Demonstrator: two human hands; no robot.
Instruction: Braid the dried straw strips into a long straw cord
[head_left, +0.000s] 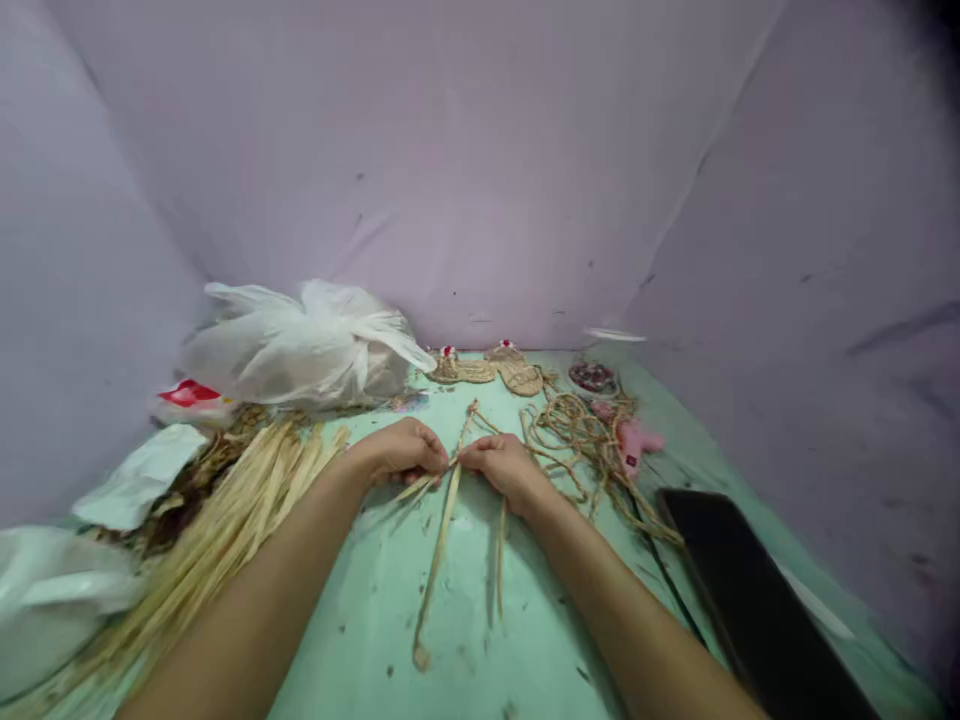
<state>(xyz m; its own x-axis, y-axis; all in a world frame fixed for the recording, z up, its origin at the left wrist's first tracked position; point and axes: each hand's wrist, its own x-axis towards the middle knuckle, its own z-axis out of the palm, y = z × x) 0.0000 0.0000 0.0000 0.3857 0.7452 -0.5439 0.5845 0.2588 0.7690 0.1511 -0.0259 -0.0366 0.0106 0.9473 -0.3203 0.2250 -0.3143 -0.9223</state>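
My left hand point(403, 453) and my right hand point(504, 467) meet over the pale green table point(375, 640), both closed on flat straw strips point(439, 545). The fingertips pinch the strips where they join. A braided end point(470, 413) of the same straw runs away from my hands toward the wall. Loose ends hang toward me, one long strip reaching near the table's front.
A heap of straw strips point(225, 520) lies at the left, beside white plastic bags point(300, 345) and a red-and-white packet point(191, 395). Small woven straw sandals point(487, 368) sit by the wall. At the right lie tangled braided cord point(585, 440), a pink object point(634, 442), a round dish point(592, 377) and a black slab point(750, 590).
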